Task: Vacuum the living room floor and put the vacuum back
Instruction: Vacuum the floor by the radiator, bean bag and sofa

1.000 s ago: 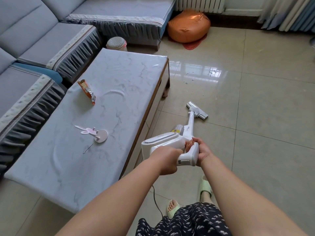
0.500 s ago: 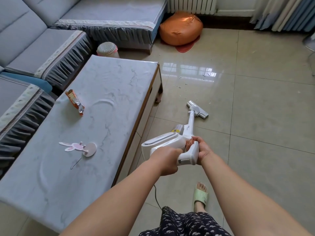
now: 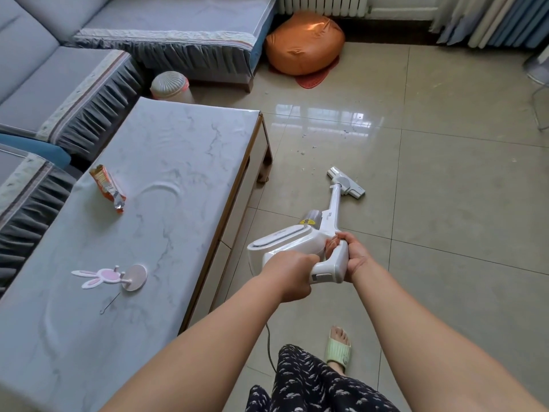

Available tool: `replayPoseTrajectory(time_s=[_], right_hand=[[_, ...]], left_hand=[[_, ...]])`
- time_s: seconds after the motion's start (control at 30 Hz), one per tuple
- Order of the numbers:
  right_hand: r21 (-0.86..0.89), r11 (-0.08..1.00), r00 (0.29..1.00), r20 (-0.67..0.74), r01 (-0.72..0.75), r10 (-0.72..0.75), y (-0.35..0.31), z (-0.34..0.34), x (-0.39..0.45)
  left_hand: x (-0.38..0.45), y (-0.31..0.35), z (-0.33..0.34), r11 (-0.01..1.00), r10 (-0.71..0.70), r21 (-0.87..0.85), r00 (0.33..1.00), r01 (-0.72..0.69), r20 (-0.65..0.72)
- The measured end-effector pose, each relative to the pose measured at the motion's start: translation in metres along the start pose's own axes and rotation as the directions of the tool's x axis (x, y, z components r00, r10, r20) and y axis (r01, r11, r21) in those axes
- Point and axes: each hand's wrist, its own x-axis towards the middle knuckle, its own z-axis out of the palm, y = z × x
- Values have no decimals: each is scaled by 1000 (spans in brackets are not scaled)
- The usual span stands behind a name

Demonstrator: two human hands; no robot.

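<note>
A white stick vacuum [image 3: 297, 242] slants from my hands down to the tiled floor [image 3: 445, 188]. Its floor head [image 3: 346, 182] lies flat on the tiles just right of the coffee table's far corner. My right hand [image 3: 355, 254] grips the upright handle from the right side. My left hand [image 3: 292, 275] holds the rear of the vacuum body below the handle, fingers curled round it. Small crumbs [image 3: 306, 150] are scattered on the tiles beyond the floor head. A thin power cord [image 3: 269, 349] hangs down from the vacuum toward my legs.
A grey marble-top coffee table [image 3: 166, 179] stands left of the vacuum, with a snack wrapper [image 3: 108, 185] and a pink rabbit hook [image 3: 110, 276] on it. A grey sofa [image 3: 74, 69] wraps the back left. A small bin [image 3: 170, 86] and an orange beanbag [image 3: 304, 49] sit beyond.
I have stepped forward along the table: the table and sofa slid toward me and my right foot came forward. Both hands keep the same hold, and the floor head advanced toward the crumbs.
</note>
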Motion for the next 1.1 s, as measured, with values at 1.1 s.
replayPoseTrajectory(time_s=[1.1], right_hand=[[-48, 995, 996, 15, -90, 91, -117, 16, 6]], left_hand=[[101, 44, -28, 997, -56, -59, 998, 55, -7]])
